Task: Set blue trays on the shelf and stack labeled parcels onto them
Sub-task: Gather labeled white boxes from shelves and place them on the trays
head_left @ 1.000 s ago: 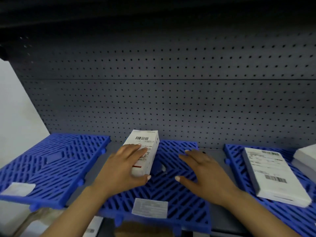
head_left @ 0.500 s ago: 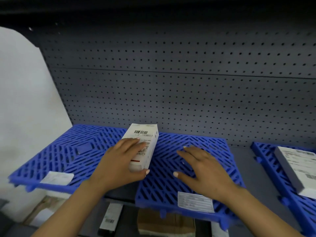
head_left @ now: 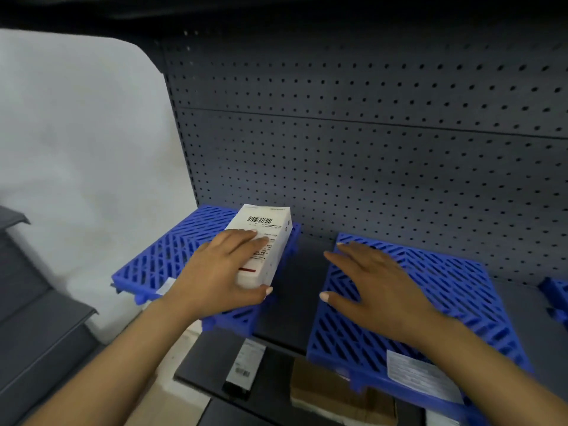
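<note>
A white labeled parcel (head_left: 264, 241) with a barcode lies on the right part of the left blue tray (head_left: 166, 256). My left hand (head_left: 221, 272) holds it, fingers laid over its top and thumb under its near end. My right hand (head_left: 378, 284) hovers with spread fingers over the near left part of the middle blue tray (head_left: 455, 287), which bears a white sticker at its front. Both trays sit on the dark shelf (head_left: 304, 287), a gap between them.
A grey pegboard (head_left: 368, 149) backs the shelf. The corner of another blue tray (head_left: 558, 290) shows at far right. Below the shelf lie a dark parcel with a label (head_left: 246, 364) and a brown carton (head_left: 338, 392). A white wall stands left.
The view swung left, sliding trays rightward in frame. My left hand carried the parcel from the middle tray's left edge onto the left tray. My right hand stayed spread over the middle tray.
</note>
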